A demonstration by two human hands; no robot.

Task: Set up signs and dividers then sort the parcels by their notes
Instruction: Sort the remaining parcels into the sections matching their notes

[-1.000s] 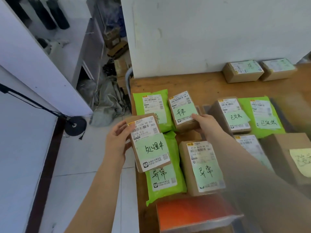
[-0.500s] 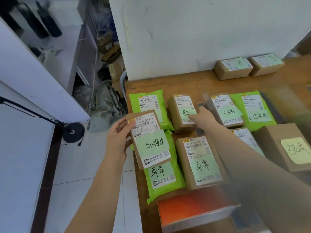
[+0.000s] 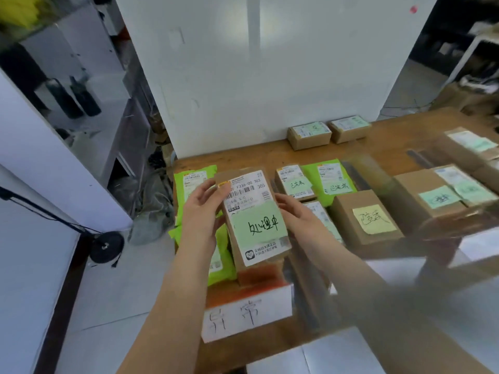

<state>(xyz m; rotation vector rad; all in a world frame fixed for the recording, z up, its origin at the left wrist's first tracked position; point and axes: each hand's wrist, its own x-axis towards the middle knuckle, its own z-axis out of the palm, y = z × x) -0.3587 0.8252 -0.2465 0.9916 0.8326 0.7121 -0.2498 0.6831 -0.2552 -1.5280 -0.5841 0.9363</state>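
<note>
I hold a brown cardboard parcel (image 3: 255,217) with a white shipping label and a green handwritten note above the left part of the wooden table (image 3: 378,149). My left hand (image 3: 202,211) grips its left edge and my right hand (image 3: 295,215) grips its right edge. Under it lie green mailer bags (image 3: 189,182), partly hidden. A white sign (image 3: 245,314) with handwriting stands at the table's front, with an orange base behind it. To the right lie a brown parcel (image 3: 293,182) and a green mailer (image 3: 333,179), both with green notes.
A brown box with a yellow note (image 3: 372,218) sits right of centre, more noted boxes (image 3: 442,195) beyond it. Two small boxes (image 3: 309,134) rest against the white wall panel. A dark strip divider (image 3: 353,174) lies between groups. A black stand base (image 3: 106,245) sits on the floor left.
My right hand left the parcels on the table and took hold of the held parcel's right edge. The parcel rose and moved right toward the centre. The view tilted up.
</note>
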